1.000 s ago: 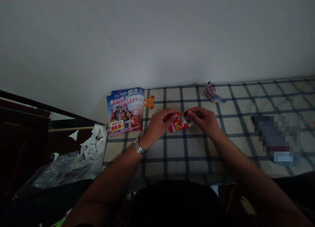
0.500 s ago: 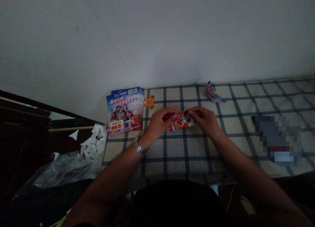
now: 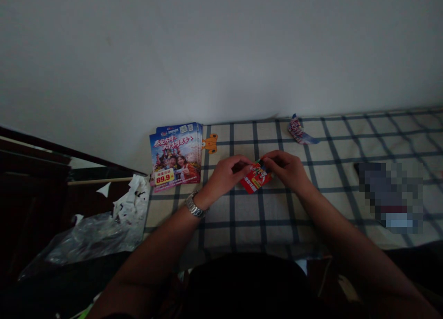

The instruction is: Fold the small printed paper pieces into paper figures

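Note:
A small red printed piece of paper (image 3: 255,180) with colourful figures is held over the checked cloth between my two hands. My left hand (image 3: 230,174), with a metal watch (image 3: 196,205) on its wrist, pinches the paper's upper left edge. On the other side, my right hand (image 3: 285,168) grips the upper right edge with thumb and fingers. The fingertips of both hands lie close together and partly cover the paper. Left of my hands lies a stack of printed flyers (image 3: 176,157) with a pink and blue picture.
A crumpled piece of flyer (image 3: 299,131) lies near the wall (image 3: 221,56). To the right is a dark, blurred-out object (image 3: 384,194) on the checked cloth (image 3: 332,208). Clear plastic (image 3: 93,240) and torn white paper (image 3: 133,201) sit at the left edge.
The red paper has tilted, its lower left corner now pointing further down toward me. My left hand has shifted slightly to the right, while the flyers and other things stay put.

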### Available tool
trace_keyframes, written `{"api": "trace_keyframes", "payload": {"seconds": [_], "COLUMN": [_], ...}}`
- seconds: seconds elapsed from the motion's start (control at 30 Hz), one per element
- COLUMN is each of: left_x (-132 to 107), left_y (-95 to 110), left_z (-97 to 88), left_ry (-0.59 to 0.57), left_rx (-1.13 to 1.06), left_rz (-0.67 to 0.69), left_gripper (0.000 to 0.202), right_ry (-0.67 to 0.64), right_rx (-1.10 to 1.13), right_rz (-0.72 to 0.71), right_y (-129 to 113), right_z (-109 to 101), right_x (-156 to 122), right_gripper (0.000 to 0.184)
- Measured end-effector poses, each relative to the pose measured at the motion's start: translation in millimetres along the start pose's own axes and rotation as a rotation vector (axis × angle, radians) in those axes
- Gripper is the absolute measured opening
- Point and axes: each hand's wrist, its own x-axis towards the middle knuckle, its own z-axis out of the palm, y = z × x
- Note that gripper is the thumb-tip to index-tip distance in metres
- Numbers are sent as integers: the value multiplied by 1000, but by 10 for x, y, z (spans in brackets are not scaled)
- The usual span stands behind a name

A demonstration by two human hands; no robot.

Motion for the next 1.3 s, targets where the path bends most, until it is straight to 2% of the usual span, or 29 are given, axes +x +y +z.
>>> {"api": "trace_keyframes", "payload": {"seconds": [0.2,0.37,0.63,0.77,0.9,1.13,1.3], "left_x": [21,18,1,-17,-20,-6,3], "left_y": [28,22,11,49,45,40,24], "left_z": [-23,-23,18,30,28,11,9], "left_ry": [105,153,78,68,24,68,63], "left_rx": [-124,-138,-144,-203,-80,-56,-44], "left_rz": [-23,-16,-11,0,-13,-4,1], "left_gripper": [29,27,21,34,22,18,20], "right_ry": [-17,-43,-50,-162,-239,-253,-216], "right_rx": [138,144,-79,-130,-180,-116,-237], "right_rz": [95,164,93,55,46,23,-27], "right_y": [-67,-93,-57,-73,-82,-114,-122], "right_z": [-4,21,-38,-47,-16,10,-11], "right_x": [4,-3,6,-8,-25,-33,-27], "right_gripper": [38,41,34,31,27,37,47]}}
